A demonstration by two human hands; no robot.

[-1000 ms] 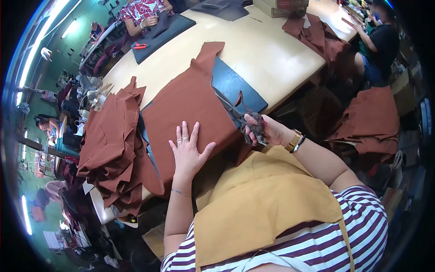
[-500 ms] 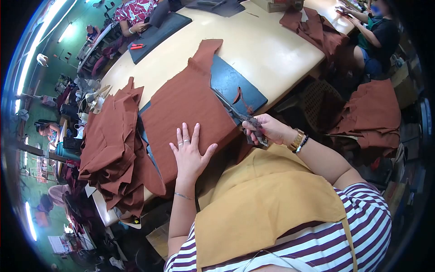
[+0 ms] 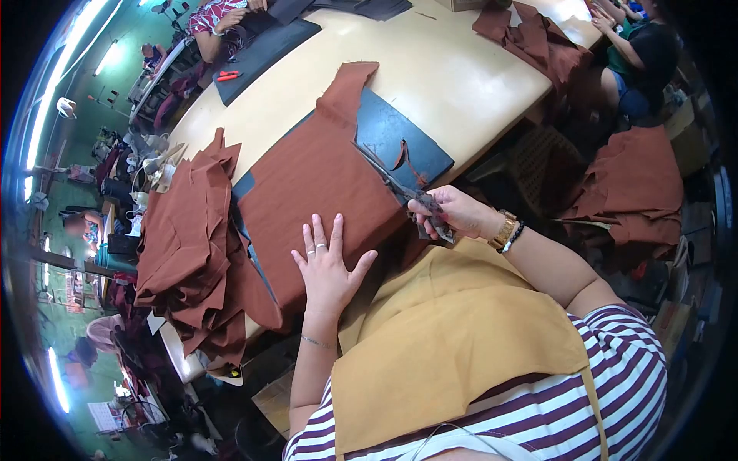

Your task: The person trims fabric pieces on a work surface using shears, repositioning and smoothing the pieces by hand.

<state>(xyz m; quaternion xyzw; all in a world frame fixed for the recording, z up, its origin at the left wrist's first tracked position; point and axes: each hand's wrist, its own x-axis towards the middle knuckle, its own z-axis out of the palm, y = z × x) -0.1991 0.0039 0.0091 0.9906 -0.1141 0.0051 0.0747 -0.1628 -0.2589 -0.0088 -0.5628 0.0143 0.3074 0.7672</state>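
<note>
A rust-brown fabric piece (image 3: pixel 307 180) lies spread over a dark blue board (image 3: pixel 400 138) at the table's near edge. On it rests my left hand (image 3: pixel 329 265), flat with the fingers spread. My right hand (image 3: pixel 450 213) is wrapped round the handles of a pair of scissors (image 3: pixel 396 183), which look bound with dark cloth. The blades lie along the fabric's right edge, pointing away and to the left. A thin brown offcut (image 3: pixel 403 156) lies on the board right of the blades. Whether the blades are parted I cannot make out.
A heap of brown fabric pieces (image 3: pixel 188 246) lies left of the board. More brown fabric sits at the table's far right (image 3: pixel 534 46) and in a stack (image 3: pixel 634 180) to my right. Red-handled snips (image 3: pixel 228 76) lie on another board (image 3: pixel 269 58). Other people work around the table.
The view has shifted slightly. My left hand stays flat on the fabric, and the scissors remain along its right edge. Across the table, a co-worker's hands have moved.
</note>
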